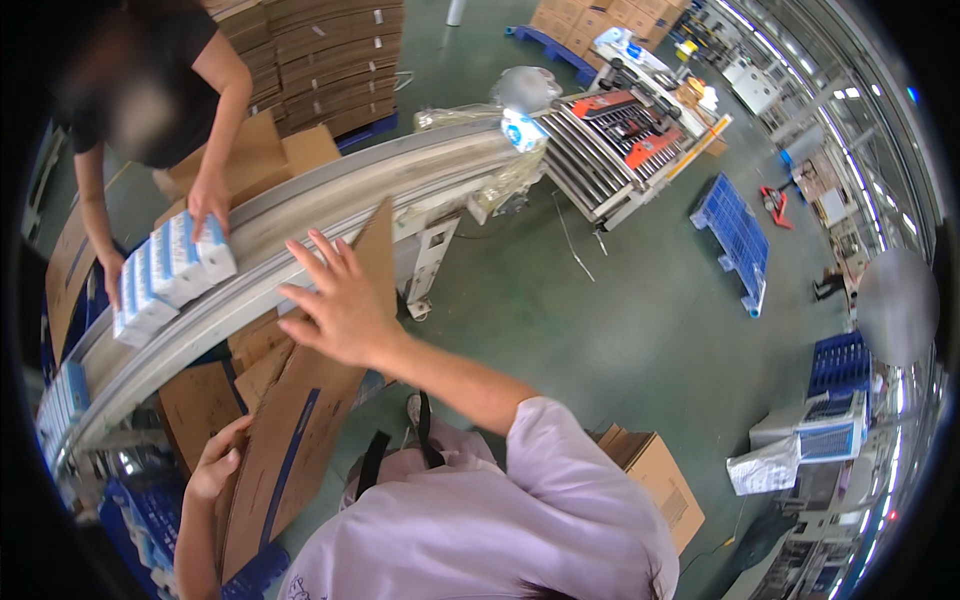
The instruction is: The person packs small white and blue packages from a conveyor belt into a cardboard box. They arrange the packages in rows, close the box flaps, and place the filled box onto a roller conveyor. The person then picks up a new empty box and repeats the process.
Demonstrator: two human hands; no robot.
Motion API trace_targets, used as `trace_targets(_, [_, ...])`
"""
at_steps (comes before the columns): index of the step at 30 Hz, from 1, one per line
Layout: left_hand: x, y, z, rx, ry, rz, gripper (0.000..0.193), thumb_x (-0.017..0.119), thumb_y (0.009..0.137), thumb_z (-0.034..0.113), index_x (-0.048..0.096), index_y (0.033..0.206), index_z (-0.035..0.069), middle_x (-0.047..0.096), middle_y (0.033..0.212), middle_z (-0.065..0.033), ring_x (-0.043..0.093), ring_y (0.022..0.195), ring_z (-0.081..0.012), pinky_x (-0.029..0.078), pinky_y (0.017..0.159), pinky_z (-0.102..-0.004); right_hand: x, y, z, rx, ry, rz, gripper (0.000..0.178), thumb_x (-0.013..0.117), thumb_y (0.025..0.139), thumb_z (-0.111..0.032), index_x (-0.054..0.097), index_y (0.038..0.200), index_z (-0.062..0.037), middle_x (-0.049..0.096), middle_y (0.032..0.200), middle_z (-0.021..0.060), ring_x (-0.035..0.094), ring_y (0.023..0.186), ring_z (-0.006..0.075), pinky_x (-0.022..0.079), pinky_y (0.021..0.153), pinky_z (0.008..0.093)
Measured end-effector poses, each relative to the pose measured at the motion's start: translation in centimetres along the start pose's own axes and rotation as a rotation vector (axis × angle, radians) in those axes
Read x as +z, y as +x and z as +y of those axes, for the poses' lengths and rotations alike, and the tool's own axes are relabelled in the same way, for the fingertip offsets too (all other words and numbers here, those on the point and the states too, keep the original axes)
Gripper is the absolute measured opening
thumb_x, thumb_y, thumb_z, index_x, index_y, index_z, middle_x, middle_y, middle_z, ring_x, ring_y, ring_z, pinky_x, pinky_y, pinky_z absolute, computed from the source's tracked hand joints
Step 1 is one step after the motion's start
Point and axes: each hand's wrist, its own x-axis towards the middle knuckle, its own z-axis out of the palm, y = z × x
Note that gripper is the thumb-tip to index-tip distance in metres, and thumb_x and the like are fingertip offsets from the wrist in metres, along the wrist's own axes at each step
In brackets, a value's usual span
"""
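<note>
A brown cardboard box (275, 465) with a dark blue stripe stands tilted in front of me, beside the conveyor. My left hand (213, 467) is closed at its left edge, with some fingers hidden. My right hand (340, 312) is raised over the box's far end, fingers spread and nothing in them. Just beyond that hand a box flap (376, 255) sticks up. Across the conveyor (270, 285), a co-worker's two hands (208, 200) press on a row of white and blue cartons (172, 268) lying on the belt.
More cartons (62, 405) sit at the conveyor's left end. Stacked flat cardboard (330, 60) rises behind the co-worker. A roller table (600, 150) stands at the far end. Blue pallets (735, 240) are to the right, and another cardboard box (665, 490) is beside me.
</note>
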Motion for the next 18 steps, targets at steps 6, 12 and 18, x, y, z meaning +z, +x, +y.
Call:
trace_targets(6, [-3.7,1.4,4.1,0.024,0.968,0.534,0.01,0.062,0.07,-0.002,0.059,0.08,-0.002,0.052,0.065,-0.0037,0.046,0.057,-0.009,0.036,0.051,-0.0239,2.9,-2.2,-0.5,0.49,0.613,0.304,0.097,0.062,0.075,-0.031,-0.002,0.141,0.0002,-0.007,0.145,0.0267,-0.006,0.135,0.0413,0.004,0.107,0.0535])
trace_targets(12, [-18.4,-1.7,1.5,0.446,0.597,1.034,0.007,0.054,0.083,0.005,0.057,0.078,0.001,0.055,0.067,-0.0037,0.048,0.056,-0.0117,0.039,0.051,-0.0245,-3.9,0.6,3.9,0.218,1.268,-0.429,0.099,0.067,0.071,-0.024,0.002,0.141,0.0005,0.005,0.149,0.0152,0.004,0.138,0.021,0.005,0.111,0.0358])
trace_targets(18, [-1.6,12.5,2.6,0.495,1.31,0.703,0.043,0.042,0.069,-0.011,0.061,0.105,0.004,0.056,0.113,-0.0139,0.049,0.11,-0.0312,0.037,0.095,-0.041,7.0,-1.9,3.4,-0.236,0.156,-1.129,0.066,0.053,0.081,-0.05,0.042,0.132,-0.0094,0.028,0.144,0.0075,0.009,0.138,0.024,0.006,0.109,0.05])
